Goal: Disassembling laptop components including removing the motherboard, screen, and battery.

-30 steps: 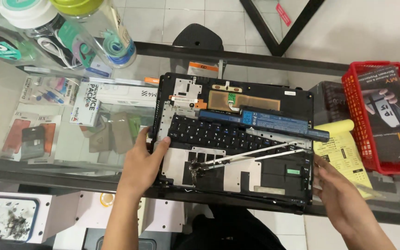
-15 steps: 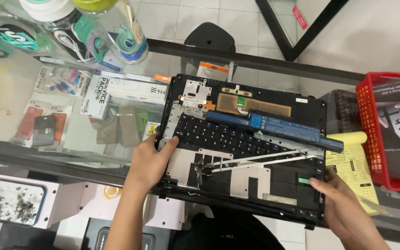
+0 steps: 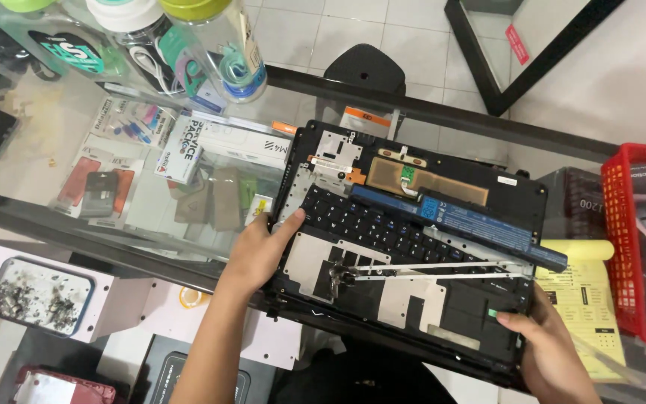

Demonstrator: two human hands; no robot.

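The opened laptop chassis (image 3: 413,247) lies inner side up on the glass table (image 3: 54,157), toward its right half and overhanging the near edge, tilted so that its right end sits closer to the viewer. The left hand (image 3: 256,251) grips the chassis's left edge, fingers curled underneath and thumb pressed flat on the metal plate beside the keyboard back. The right hand (image 3: 547,348) clasps the near right corner, fingers wrapped around the rim. To handle the part well, keep both grips on the frame edges only, support it evenly, and keep it level: the long blue-black battery (image 3: 457,221) and the thin metal hinge bars (image 3: 428,271) rest loosely across it and could slide. The chassis is black, with silver shield plates, a copper-coloured panel near the far edge and an orange flex strip. A red basket (image 3: 641,239) stands at the table's right edge, yellow paper (image 3: 581,292) beside it.
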